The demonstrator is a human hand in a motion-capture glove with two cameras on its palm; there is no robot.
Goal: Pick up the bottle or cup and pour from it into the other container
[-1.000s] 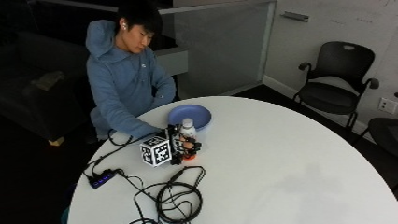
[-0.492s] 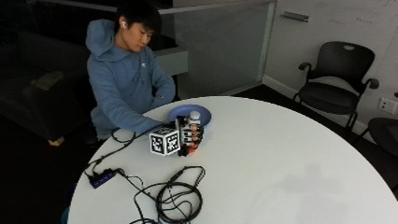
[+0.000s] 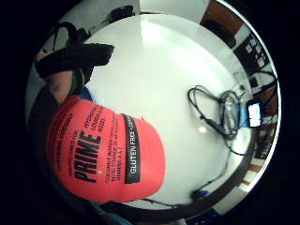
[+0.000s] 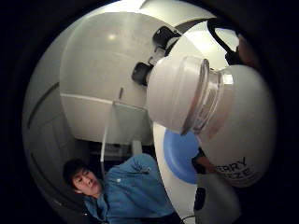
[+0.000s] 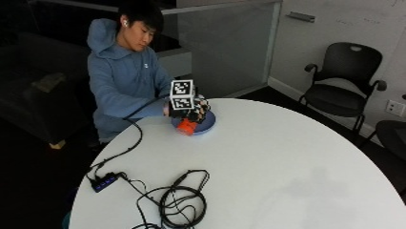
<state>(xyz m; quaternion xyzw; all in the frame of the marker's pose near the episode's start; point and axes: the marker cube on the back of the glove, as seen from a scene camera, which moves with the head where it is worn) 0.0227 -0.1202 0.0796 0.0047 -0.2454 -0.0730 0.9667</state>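
A round white table (image 5: 273,167) with a smooth, glossy top stands in a room with glass partitions and black chairs (image 5: 346,86). Near its edge by the person, the grip (image 5: 190,110) is curled round a red-labelled plastic bottle (image 5: 187,126), tipped over a shallow blue bowl (image 5: 208,125). Its white cap (image 4: 180,95) is on.

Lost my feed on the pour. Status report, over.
Right hand grips red bottle, tipped over blue bowl. White cap on; nothing pouring. Cables lie apart, not blocking.
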